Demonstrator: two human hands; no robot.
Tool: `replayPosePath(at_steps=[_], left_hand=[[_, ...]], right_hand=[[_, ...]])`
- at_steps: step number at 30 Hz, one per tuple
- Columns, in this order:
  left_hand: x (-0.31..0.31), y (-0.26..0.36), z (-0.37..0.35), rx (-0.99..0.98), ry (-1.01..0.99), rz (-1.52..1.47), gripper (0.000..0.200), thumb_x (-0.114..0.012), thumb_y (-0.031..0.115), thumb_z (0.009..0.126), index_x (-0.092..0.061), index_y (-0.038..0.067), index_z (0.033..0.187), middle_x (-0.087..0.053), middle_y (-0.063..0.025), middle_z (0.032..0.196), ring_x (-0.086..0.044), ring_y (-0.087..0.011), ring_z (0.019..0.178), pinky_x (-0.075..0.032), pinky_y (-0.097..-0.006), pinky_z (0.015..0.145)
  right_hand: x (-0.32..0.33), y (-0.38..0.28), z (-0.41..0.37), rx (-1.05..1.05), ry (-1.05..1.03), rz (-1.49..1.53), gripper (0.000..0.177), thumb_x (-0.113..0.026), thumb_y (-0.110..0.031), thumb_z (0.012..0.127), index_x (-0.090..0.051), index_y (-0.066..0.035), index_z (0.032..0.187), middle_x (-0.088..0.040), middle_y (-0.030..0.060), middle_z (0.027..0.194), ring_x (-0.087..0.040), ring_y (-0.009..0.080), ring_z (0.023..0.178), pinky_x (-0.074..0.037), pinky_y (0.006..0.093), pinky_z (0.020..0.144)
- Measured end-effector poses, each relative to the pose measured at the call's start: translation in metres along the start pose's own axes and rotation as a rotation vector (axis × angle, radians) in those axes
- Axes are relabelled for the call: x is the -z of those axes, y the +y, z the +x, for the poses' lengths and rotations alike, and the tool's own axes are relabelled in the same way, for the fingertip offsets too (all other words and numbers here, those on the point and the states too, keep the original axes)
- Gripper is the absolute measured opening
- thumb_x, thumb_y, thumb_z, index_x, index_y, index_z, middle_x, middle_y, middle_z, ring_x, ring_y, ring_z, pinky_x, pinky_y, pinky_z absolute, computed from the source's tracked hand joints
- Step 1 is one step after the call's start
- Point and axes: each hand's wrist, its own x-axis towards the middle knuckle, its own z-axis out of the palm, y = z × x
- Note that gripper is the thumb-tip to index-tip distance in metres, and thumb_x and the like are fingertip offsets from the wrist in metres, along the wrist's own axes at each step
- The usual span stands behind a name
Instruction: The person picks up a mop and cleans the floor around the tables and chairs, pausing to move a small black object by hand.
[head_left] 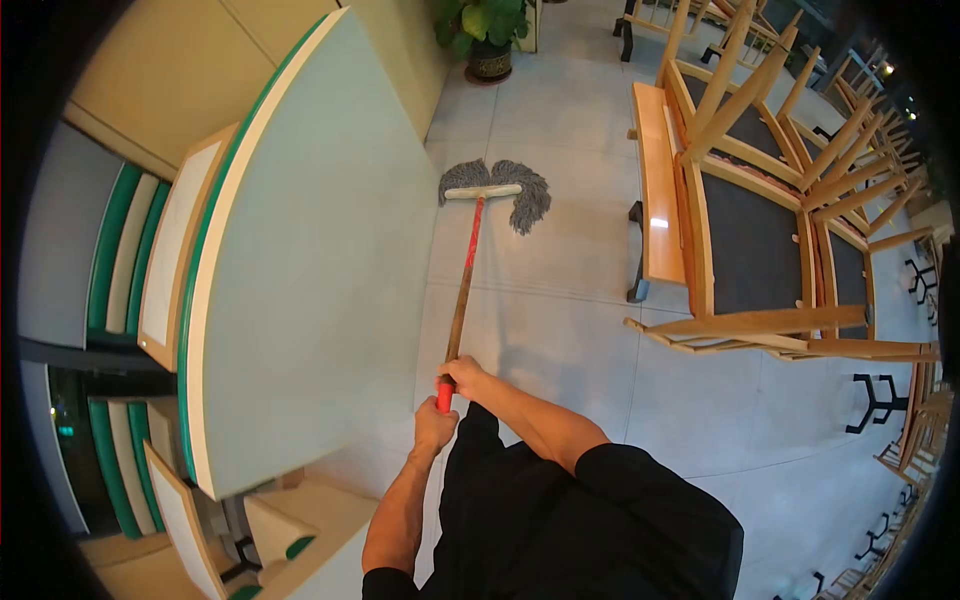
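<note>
A pale green-edged desk point(310, 250) is standing left. Upturned wooden chairs point(750, 240) are lying right, a leafy potted plant point(487, 30) beyond.

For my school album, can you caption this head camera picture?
Left hand and right hand grip a mop, its grey head on the tiled floor.

The floor point(560, 330) is pale, glossy tile with thin joints. The mop point(495, 190) rests on it ahead, its grey strands spread to both sides, near the edge of the left table point(320, 250). A plant pot point(489, 62) stands on the tiles further off, beside the wall. At right, a black table leg point(637, 255) and black feet point(872, 400) stand on the floor.
</note>
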Motion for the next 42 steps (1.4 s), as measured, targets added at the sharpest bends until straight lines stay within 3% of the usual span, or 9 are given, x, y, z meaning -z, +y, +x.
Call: replayPosePath(at_steps=[8,11,17,27,29,32,37,40,42], left_hand=[[0.043,0.047,0.126,-0.082,-0.153,0.052,0.037,-0.058,0.012,0.067,-0.052,-0.003,0.101,-0.060,-0.0229,0.091,-0.058,-0.0361,0.089,-0.045,-0.0388,0.077],[0.052,0.073,0.157,-0.091,-0.170,0.052,0.034,-0.058,0.009,0.066,-0.054,-0.001,0.099,-0.060,-0.0174,0.085,-0.059,-0.0296,0.083,-0.045,-0.0351,0.074],[0.051,0.120,0.230,-0.167,-0.180,0.035,0.031,-0.056,0.008,0.067,-0.053,-0.002,0.096,-0.059,-0.0167,0.083,-0.058,-0.0280,0.078,-0.045,-0.0351,0.069],[0.023,0.243,0.412,-0.086,-0.175,0.038,0.022,-0.057,0.008,0.070,-0.053,-0.004,0.088,-0.059,-0.0120,0.078,-0.056,-0.0208,0.070,-0.044,-0.0311,0.064],[0.018,0.287,0.446,-0.056,-0.254,-0.035,0.032,-0.057,0.010,0.068,-0.053,-0.004,0.096,-0.061,-0.0218,0.089,-0.058,-0.0356,0.085,-0.045,-0.0374,0.074],[-0.004,0.336,0.488,-0.057,-0.204,-0.035,0.028,-0.057,0.011,0.068,-0.052,-0.005,0.090,-0.060,-0.0227,0.084,-0.059,-0.0369,0.081,-0.046,-0.0387,0.072],[-0.042,0.339,0.492,-0.003,-0.246,0.088,0.026,-0.057,0.015,0.070,-0.047,-0.004,0.085,-0.058,-0.0268,0.077,-0.058,-0.0403,0.075,-0.045,-0.0430,0.068],[-0.040,0.336,0.477,-0.061,-0.234,0.124,0.028,-0.056,0.014,0.072,-0.044,-0.003,0.090,-0.058,-0.0266,0.076,-0.058,-0.0424,0.075,-0.045,-0.0447,0.066],[-0.030,0.325,0.458,-0.036,-0.267,0.167,0.028,-0.056,0.014,0.072,-0.043,-0.003,0.090,-0.058,-0.0265,0.075,-0.058,-0.0427,0.074,-0.045,-0.0447,0.066]], right_hand=[[-0.053,-0.085,0.053,0.123,0.058,0.026,0.022,-0.059,0.002,0.073,-0.046,0.006,0.091,-0.055,0.0150,0.077,-0.058,0.0247,0.065,-0.052,0.0366,0.058],[-0.065,-0.110,0.058,0.167,0.124,0.066,0.024,-0.059,0.003,0.074,-0.044,0.008,0.092,-0.054,0.0157,0.077,-0.058,0.0249,0.066,-0.052,0.0365,0.058],[-0.071,-0.192,0.097,0.220,0.221,0.046,0.026,-0.057,0.005,0.074,-0.042,0.011,0.095,-0.054,0.0174,0.078,-0.059,0.0253,0.064,-0.052,0.0359,0.056],[-0.053,-0.388,0.206,0.197,0.243,0.009,0.031,-0.057,0.006,0.075,-0.042,0.013,0.101,-0.055,0.0170,0.077,-0.058,0.0228,0.061,-0.050,0.0334,0.052],[-0.043,-0.430,0.228,0.258,0.321,0.015,0.030,-0.058,0.004,0.073,-0.044,0.012,0.098,-0.055,0.0172,0.074,-0.058,0.0229,0.058,-0.050,0.0335,0.049],[-0.024,-0.487,0.259,0.326,0.489,-0.065,0.034,-0.060,0.000,0.070,-0.043,0.009,0.097,-0.056,0.0174,0.071,-0.059,0.0230,0.054,-0.049,0.0342,0.045],[0.013,-0.537,0.297,0.252,0.623,-0.306,0.044,-0.062,-0.003,0.067,-0.035,0.004,0.101,-0.058,0.0185,0.075,-0.059,0.0244,0.049,-0.049,0.0357,0.042],[0.024,-0.546,0.306,0.141,0.634,-0.477,0.045,-0.062,-0.005,0.066,-0.034,0.001,0.100,-0.059,0.0202,0.079,-0.062,0.0282,0.060,-0.052,0.0388,0.053],[0.026,-0.535,0.322,0.232,0.763,-0.791,0.047,-0.063,-0.008,0.065,-0.034,-0.001,0.101,-0.059,0.0206,0.085,-0.062,0.0320,0.078,-0.051,0.0391,0.069]])
